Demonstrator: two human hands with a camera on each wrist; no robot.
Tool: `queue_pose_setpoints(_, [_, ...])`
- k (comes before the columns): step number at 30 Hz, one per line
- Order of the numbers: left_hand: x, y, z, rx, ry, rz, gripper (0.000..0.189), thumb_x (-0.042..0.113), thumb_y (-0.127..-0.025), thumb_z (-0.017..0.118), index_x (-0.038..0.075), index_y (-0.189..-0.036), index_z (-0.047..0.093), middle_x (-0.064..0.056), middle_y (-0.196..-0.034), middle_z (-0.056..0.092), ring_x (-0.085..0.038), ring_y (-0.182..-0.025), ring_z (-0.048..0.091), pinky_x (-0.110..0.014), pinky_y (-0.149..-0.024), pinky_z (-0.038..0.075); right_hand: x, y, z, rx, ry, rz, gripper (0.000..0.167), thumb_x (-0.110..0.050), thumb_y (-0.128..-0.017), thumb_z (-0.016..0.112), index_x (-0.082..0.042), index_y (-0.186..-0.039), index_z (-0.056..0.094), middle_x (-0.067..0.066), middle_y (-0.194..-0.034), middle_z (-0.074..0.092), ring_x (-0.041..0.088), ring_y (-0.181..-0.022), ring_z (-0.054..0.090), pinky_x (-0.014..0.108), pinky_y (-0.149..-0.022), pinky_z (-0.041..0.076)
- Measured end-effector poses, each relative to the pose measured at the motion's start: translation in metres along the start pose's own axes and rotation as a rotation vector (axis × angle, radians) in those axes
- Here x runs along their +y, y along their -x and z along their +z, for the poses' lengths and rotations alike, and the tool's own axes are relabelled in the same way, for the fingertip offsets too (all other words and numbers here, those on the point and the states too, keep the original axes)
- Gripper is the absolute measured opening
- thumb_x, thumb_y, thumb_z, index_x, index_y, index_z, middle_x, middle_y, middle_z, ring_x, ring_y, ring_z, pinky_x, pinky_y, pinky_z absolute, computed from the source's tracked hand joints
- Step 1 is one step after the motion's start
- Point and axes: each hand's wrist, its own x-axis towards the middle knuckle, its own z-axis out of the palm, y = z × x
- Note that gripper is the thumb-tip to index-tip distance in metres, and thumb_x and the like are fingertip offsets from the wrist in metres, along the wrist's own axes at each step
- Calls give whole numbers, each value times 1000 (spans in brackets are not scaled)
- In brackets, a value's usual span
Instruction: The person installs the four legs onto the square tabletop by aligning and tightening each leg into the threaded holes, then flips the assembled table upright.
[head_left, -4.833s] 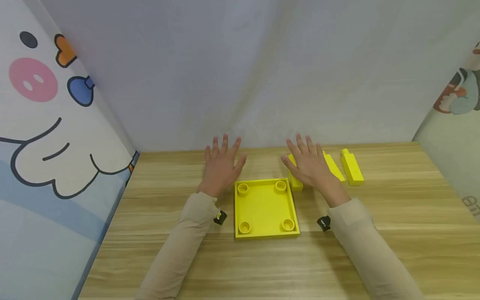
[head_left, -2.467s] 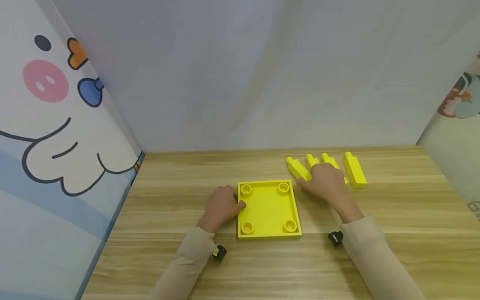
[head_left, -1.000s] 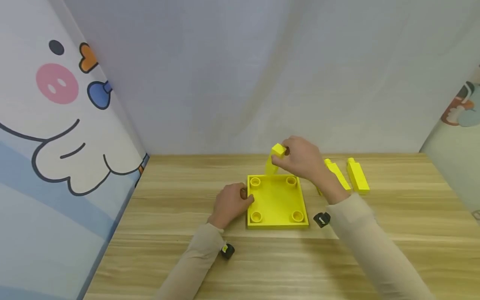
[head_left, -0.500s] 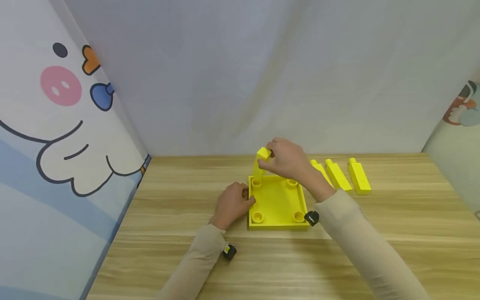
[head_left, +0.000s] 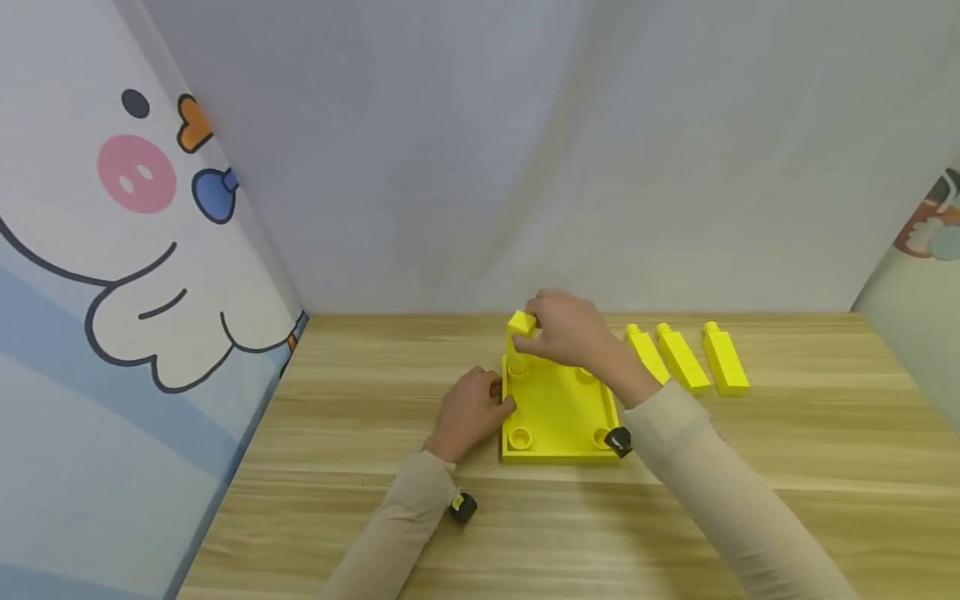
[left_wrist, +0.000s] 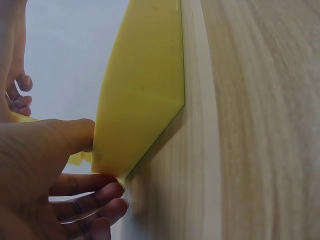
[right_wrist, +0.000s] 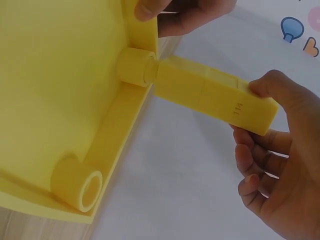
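Observation:
A square yellow toy tabletop (head_left: 558, 417) lies with its raised rim and round corner sockets facing up. At its left edge my left hand (head_left: 468, 412) pinches the rim, thumb over the top. In the left wrist view the tabletop's outer side (left_wrist: 142, 75) stands between thumb and fingers. My right hand (head_left: 570, 329) grips a yellow table leg (head_left: 519, 337) by its upper end, over the far left socket. In the right wrist view the leg (right_wrist: 215, 92) meets the socket (right_wrist: 135, 66); its narrow neck sits at the socket's mouth, and how deep it goes is hidden.
Three more yellow legs lie on the wooden table (head_left: 360, 392) to the right: a near one (head_left: 647, 354) partly behind the right forearm, a middle one (head_left: 684, 360) and a far right one (head_left: 725, 360). A pale curtain (head_left: 420, 167) stands behind the table.
From flat on the table, the left hand has moved to the tabletop's rim. The right hand has picked up the leftmost leg, stood it upright, moved it left and lowered it to the far left socket.

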Motion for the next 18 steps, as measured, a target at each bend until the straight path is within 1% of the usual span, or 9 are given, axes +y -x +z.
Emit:
queue_pose_setpoints(2, [-1,1,0,-2,-2,0,19,29,-92,68,9,-93,67,-3,-83,53,-16,-70,46,-28,-60,36,-2,0,2,-2,2,-1,33,-42,-91,68,-10,-94,67,4,-90,60,19,-75,52,29,-60,42])
queue_pose_setpoints(5, [-1,1,0,-4,-7,4,20,29,-92,68,10,-94,66,-3,-84,54,-15,-70,47,-28,-61,37,-4,0,4,5,0,1,35,-42,-91,69,-8,-99,69,5,-92,63,19,-77,55,31,-63,47])
queue_pose_setpoints(9, [-2,1,1,2,-9,7,18,28,-92,68,10,-90,65,-3,-83,53,-15,-69,47,-28,-60,36,-4,-1,8,15,-1,-1,39,-43,-92,68,-7,-105,70,6,-98,67,20,-84,61,34,-72,55])
queue_pose_setpoints(12, [-3,1,2,8,-3,10,18,28,-92,68,11,-88,64,-3,-82,53,-15,-69,46,-28,-59,36,-2,0,9,14,5,-2,42,-45,-93,68,-6,-109,70,7,-100,68,20,-86,62,36,-74,56])
queue_pose_setpoints(18, [-3,1,2,15,5,13,18,28,-91,68,12,-86,64,-3,-82,53,-15,-68,46,-28,-58,35,-2,4,7,29,24,-3,45,-47,-93,67,-7,-113,71,6,-102,68,21,-90,64,37,-76,57])
